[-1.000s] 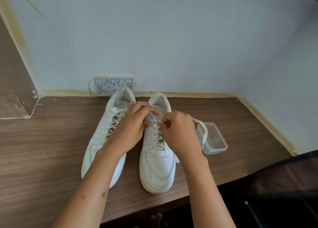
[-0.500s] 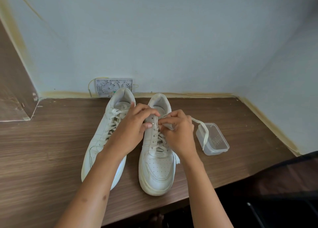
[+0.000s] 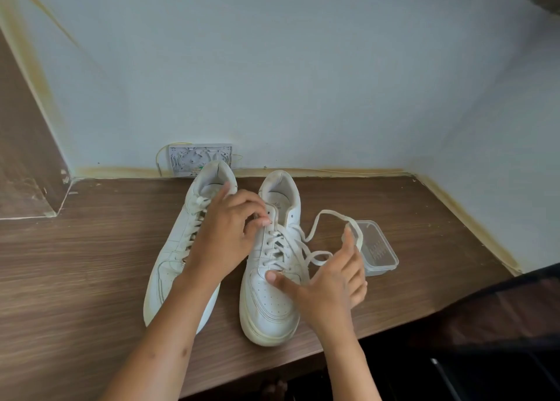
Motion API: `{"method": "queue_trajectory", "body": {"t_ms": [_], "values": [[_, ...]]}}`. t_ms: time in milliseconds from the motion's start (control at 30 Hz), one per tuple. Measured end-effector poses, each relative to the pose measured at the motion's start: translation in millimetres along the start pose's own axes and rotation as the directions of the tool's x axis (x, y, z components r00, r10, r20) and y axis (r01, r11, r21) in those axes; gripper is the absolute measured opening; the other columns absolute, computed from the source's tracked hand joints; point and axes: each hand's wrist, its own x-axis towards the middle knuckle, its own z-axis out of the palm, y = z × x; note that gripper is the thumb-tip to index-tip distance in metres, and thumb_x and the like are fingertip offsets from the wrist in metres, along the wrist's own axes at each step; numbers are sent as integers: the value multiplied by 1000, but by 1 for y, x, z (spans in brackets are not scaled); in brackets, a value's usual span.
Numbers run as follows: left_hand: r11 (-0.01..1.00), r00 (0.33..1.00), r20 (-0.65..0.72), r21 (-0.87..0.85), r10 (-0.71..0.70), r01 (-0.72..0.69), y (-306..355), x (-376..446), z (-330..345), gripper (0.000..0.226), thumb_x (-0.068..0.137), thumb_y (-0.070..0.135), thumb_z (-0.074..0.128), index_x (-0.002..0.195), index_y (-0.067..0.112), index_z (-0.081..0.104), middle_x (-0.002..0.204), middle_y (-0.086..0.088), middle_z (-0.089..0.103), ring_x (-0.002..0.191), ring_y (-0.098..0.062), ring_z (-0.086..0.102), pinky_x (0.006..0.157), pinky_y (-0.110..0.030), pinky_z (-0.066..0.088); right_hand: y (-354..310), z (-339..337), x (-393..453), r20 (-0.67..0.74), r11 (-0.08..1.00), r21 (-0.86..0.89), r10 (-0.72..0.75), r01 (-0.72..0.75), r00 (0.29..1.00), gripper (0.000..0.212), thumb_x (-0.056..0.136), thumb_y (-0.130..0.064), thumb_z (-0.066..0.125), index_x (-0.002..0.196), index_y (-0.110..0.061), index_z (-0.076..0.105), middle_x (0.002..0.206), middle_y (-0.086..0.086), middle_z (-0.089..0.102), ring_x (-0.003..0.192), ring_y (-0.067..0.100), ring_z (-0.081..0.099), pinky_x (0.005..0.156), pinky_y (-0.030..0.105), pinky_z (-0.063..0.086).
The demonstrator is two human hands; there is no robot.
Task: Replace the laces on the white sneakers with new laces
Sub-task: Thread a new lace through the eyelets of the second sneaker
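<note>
Sneakers [image 3: 269,279] side by side, toes toward viewer, heels toward wall [image 3: 303,82]

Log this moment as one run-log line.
step: unlacing right sneaker | left hand: fingers at its top eyelets | right hand: open, loose lace looped over fingers | left sneaker: laced | plastic box: beside

no readable text on anything here

we see only a small dark print on the insole of the right sneaker [image 3: 274,240], up by its heel, and it is too small and blurred for us to make out any letters; nothing else in view carries a mark we can read.
</note>
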Motion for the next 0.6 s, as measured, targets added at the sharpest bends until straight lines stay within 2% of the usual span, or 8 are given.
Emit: {"method": "queue_trajectory", "body": {"t_ms": [67,167,200,267,333,400,467,600], "values": [[993,994,-113,112,-10,23,-2,3,-11,9,82,7,74,79,13,69,95,1,65,93,-12,53,103,-58,36,1,-2,3,19,999,-11,44,-44,999,157,38,-83,74,148,-28,-24,159,4,-8,148,26,-11,118,58,-4],[944,938,-309,233,-157,235,-15,4,-42,4,85,14,64,83,13,68,103,-5,62,102,-25,53,101,-47,32,1,-5,6,69,995,-4,101,-101,992,159,35,-87,71,146,-29,-28,159,4,-14,148,27,-16,117,60,-6],[912,912,-341,256,-227,322,-19,1,-51,5,86,16,65,86,14,69,108,-6,60,107,-28,49,103,-45,29,1,-5,6,79,994,-2,110,-110,991,159,34,-87,70,146,-30,-28,159,4,-14,148,28,-16,117,60,-6],[856,878,-346,282,-330,433,-24,-4,-58,8,85,21,72,92,17,72,120,-7,55,118,-30,40,111,-52,24,1,-6,7,87,993,-12,119,-118,989,160,35,-86,71,146,-29,-28,159,4,-15,148,28,-16,117,61,-6],[867,911,-283,316,-301,385,-21,-6,-54,18,85,31,71,99,20,74,127,-6,54,123,-31,39,110,-60,23,2,-5,8,92,992,-21,124,-122,988,161,35,-86,71,146,-28,-29,159,5,-15,148,28,-15,117,61,-5],[912,968,-167,336,-186,233,-10,-2,-44,27,84,46,65,97,26,76,126,-1,59,123,-31,44,106,-64,25,2,-5,9,101,992,-19,129,-127,986,162,34,-86,72,147,-28,-29,160,5,-15,148,28,-15,117,61,-5],[938,994,-77,331,-81,102,5,2,-31,27,80,53,64,90,31,77,121,6,64,124,-28,45,109,-66,19,1,-6,10,115,991,-12,136,-135,984,162,35,-84,74,147,-28,-28,160,5,-16,148,28,-15,117,61,-6],[951,1000,-12,308,22,-17,16,-1,-8,10,80,38,69,74,33,76,99,15,69,120,-20,51,117,-61,5,0,-5,10,125,990,-29,139,-137,982,160,37,-82,75,148,-27,-27,160,3,-16,148,29,-14,117,60,-6]]}}
